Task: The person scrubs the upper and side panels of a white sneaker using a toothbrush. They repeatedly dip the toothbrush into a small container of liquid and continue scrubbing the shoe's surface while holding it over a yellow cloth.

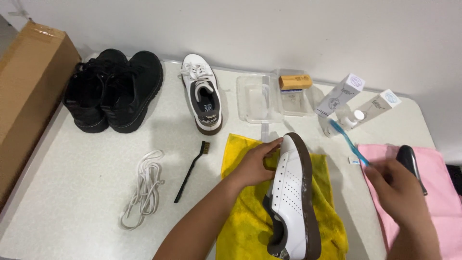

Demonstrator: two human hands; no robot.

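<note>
On the yellow cloth (245, 216) in front of me lies a white sneaker (291, 192), tipped on its side with the brown sole facing right. My left hand (255, 163) is closed around its toe end, steadying it. My right hand (402, 192) grips a blue toothbrush (347, 142), bristles raised above the pink towel (442, 192), just right of the sneaker. Loose white laces (143, 188) and a thin black brush (191, 171) lie to my left.
</note>
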